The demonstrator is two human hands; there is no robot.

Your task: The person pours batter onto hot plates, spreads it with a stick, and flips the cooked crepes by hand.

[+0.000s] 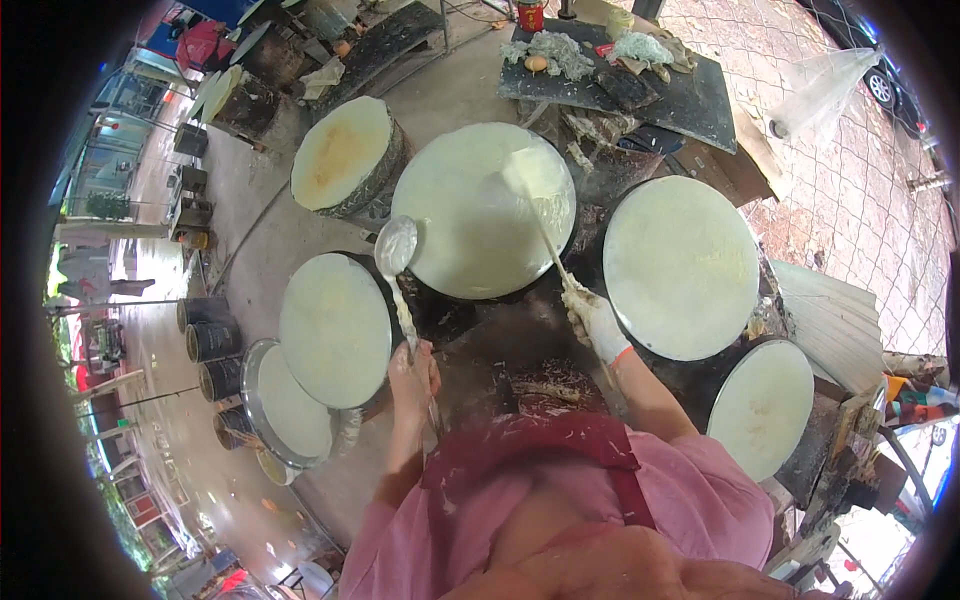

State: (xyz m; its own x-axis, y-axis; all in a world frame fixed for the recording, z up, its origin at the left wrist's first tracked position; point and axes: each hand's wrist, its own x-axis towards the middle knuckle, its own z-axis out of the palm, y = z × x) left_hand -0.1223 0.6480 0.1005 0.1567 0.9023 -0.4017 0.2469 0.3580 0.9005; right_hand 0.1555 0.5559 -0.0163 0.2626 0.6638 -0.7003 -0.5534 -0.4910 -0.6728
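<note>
My bare left hand [414, 381] grips the handle of a metal ladle [397, 244]. Its batter-smeared bowl hangs by the left edge of the middle round griddle [457, 217]. On my right hand [594, 319] is a white knit glove with an orange cuff, crusted with batter. It is closed around the thin stick of a flat spreader [536, 176], whose pale blade lies over the upper right of that griddle. A thin, pale batter layer covers the griddle. A second coated griddle [337, 330] stands to the left, and a third [679, 270] close to my right hand.
Farther out are a browned round sheet [341, 154] on a griddle and another griddle [761, 412] at lower right. A rimmed basin [253, 386] of pale batter sits at left, beside several dark buckets [212, 341]. Rags and an egg [535, 64] lie on a dark board [697, 105].
</note>
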